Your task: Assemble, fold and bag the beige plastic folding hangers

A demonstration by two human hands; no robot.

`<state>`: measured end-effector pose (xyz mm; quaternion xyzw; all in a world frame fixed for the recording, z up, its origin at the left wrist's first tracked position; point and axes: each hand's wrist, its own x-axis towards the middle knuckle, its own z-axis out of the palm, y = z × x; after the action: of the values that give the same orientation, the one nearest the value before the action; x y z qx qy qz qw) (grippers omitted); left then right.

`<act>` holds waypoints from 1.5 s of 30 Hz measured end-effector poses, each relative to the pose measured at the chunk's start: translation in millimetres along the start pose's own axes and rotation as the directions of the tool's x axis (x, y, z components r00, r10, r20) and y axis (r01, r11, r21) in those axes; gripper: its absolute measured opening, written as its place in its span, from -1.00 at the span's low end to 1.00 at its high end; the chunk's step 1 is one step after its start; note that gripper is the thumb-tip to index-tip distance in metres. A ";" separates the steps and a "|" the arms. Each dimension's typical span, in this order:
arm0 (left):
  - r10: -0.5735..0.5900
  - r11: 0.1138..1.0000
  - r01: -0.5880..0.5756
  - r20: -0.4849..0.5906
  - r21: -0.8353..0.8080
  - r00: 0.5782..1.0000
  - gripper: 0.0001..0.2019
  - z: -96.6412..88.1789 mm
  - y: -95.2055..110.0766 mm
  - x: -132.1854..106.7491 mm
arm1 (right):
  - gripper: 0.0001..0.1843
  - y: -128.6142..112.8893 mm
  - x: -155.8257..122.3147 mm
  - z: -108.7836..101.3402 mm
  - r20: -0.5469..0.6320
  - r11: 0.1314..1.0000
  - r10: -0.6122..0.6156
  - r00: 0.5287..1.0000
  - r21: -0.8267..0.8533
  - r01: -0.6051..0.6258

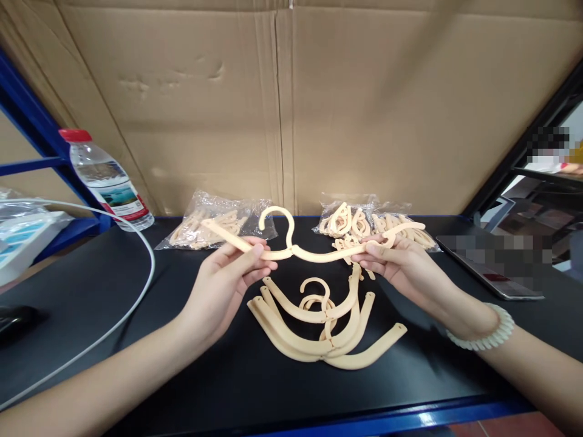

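I hold a cream plastic hanger (314, 252) level above the black table, its hook pointing up. My left hand (223, 288) pinches the hanger's left arm with fingers and thumb closed on it. My right hand (401, 264) grips its right arm the same way; a white bead bracelet (485, 334) sits on that wrist. Under the held hanger lies a pile of assembled hangers (323, 328), stacked and overlapping.
Two clear bags of cream hanger parts lie at the back: one on the left (214, 227), one on the right (364, 221). A water bottle (107, 182) stands at far left beside a white cable (136, 285). A tablet (492, 267) lies on the right. Cardboard (291, 103) forms the back wall.
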<state>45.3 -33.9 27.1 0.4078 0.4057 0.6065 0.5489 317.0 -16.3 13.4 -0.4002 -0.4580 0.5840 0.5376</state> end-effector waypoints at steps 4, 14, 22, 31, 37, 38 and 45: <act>0.069 0.994 -0.070 0.018 0.081 0.997 -0.78 -9.3 4.4 20.5 | -0.87 0.8 16.3 -13.5 -0.009 0.997 0.051 0.999 0.062 -0.050; 0.068 0.937 -0.099 0.102 0.334 0.992 -0.56 -14.5 0.3 54.1 | -0.84 -12.7 60.7 -29.5 -0.062 0.990 -0.010 0.998 -0.141 0.001; 0.128 0.894 -0.181 0.153 0.410 0.980 -0.60 -7.2 -0.1 69.5 | -0.89 -16.6 79.7 5.9 0.122 0.885 0.030 0.992 -0.465 0.031; 0.197 0.860 -0.224 0.107 0.458 0.975 -0.34 -32.0 -6.9 67.6 | -0.72 -12.0 95.0 28.0 0.093 0.638 0.142 0.985 -0.770 -0.020; 0.202 0.738 -0.317 0.253 0.596 0.946 -0.63 -38.5 -6.8 67.8 | -0.68 -1.9 108.4 29.1 0.028 0.506 0.127 0.991 -0.862 -0.041; 0.205 0.707 -0.338 0.277 0.621 0.939 -0.66 -37.9 -6.3 69.1 | -0.68 -0.8 110.1 29.8 0.020 0.483 0.124 0.992 -0.875 -0.042; 0.225 0.472 -0.470 0.413 0.746 0.882 -0.83 -32.5 -3.6 74.5 | -0.69 -8.6 111.1 20.6 -0.011 0.362 0.102 0.995 -0.931 -0.048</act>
<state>11.1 39.2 16.3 0.7663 0.4750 0.3827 0.2017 288.2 92.1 29.9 -0.6395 -0.7014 0.2578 0.1804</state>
